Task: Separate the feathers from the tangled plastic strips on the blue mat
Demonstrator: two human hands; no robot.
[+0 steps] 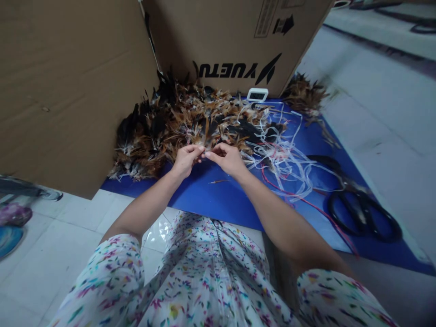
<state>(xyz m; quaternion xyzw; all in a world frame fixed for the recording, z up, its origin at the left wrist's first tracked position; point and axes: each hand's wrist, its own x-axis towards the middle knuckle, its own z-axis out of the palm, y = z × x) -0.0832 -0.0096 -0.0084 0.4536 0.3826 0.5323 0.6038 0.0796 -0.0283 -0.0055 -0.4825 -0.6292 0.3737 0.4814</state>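
Just in front of the feather pile, my left hand (185,161) and my right hand (229,161) meet with thumbs and fingers pinched. Between the fingertips is the base of a dark brown feather (206,129), its vane pointing away from me. The exact grip on the quill is too small to make out. Brown and black feathers (173,122) lie heaped behind both hands. To the right of my right hand is a tangle of white plastic string (289,168) with some red string (308,205) in it. One loose feather (220,181) rests on the blue tabletop (211,200) below the hands.
Large cardboard boxes stand at the left (68,91) and at the back (218,41). A small white digital timer (257,95) leans by the back box. Black-handled scissors (363,211) lie at the right. More feathers (304,93) sit at the far right corner.
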